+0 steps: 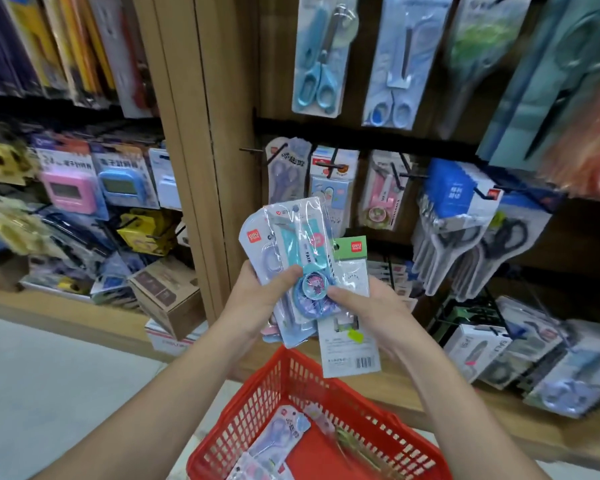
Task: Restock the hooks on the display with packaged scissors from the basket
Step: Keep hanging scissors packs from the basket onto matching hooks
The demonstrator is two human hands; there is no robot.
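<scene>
Beyond both hands: wooden display, rows of black hooks, most of them loaded with hanging scissor packs. One bare hook sits up and to the left of the left hand, at the board's edge. The hooks straight ahead of the hands look full. Forcing a pack onto one of those risks knocking off whatever hangs nearest the tip.

Below the hands, toward the body: red basket, with more packaged scissors lying flat in it. It sits under the held packs, so a straight drop probably lands back inside. A pack that slips forward would likely hit the shelf ledge or the floor instead.

Left hand: fingers curled behind and thumb across the front of a fanned stack of packs, several deep, in slick plastic. Judged the main hazard: the fan is splayed and gripped near its lower end only, so pulling one pack out may drag its neighbours with it.

Right hand: thumb forward at the stack's lower edge, fingers behind a green-topped pack, pinching it at mid-card. The barcode side faces the camera, so hung as held it would probably show its back.

Smallest: the hang holes at the pack tops, too blurred to make out. Missing a hook tip could crease or tear the card. Designs in the fan are mixed, so a pack could easily go on the wrong hook unless matched first.
</scene>
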